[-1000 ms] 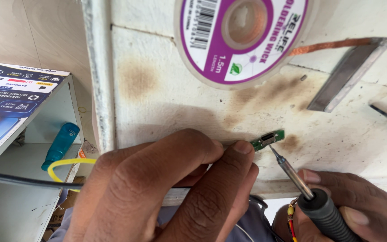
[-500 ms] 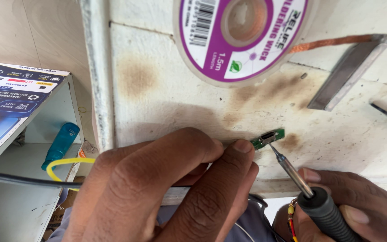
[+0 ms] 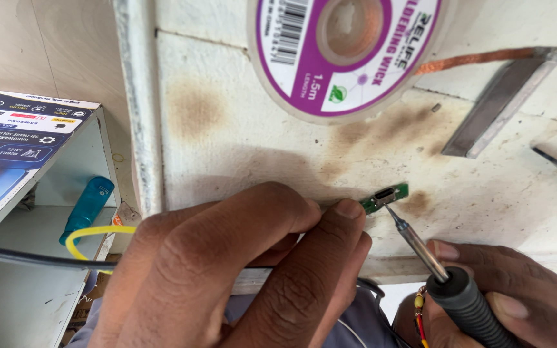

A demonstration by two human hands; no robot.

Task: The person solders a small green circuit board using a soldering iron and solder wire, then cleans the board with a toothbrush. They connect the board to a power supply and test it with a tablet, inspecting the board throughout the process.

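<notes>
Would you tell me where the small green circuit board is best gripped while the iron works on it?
Pinch the green board by its left end, coming from the left as the left hand does: its connector end faces the soldering iron, probably hot.

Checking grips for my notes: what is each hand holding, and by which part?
The left hand pinches the small green circuit board by its left end. The right hand grips the soldering iron by its black ribbed handle, tip at the board.

Iron (image 3: 433, 264): shiny metal tip, ribbed matt grip; worktop (image 3: 240, 148) rough (scorched); spool (image 3: 346, 55) glossy plastic.
</notes>
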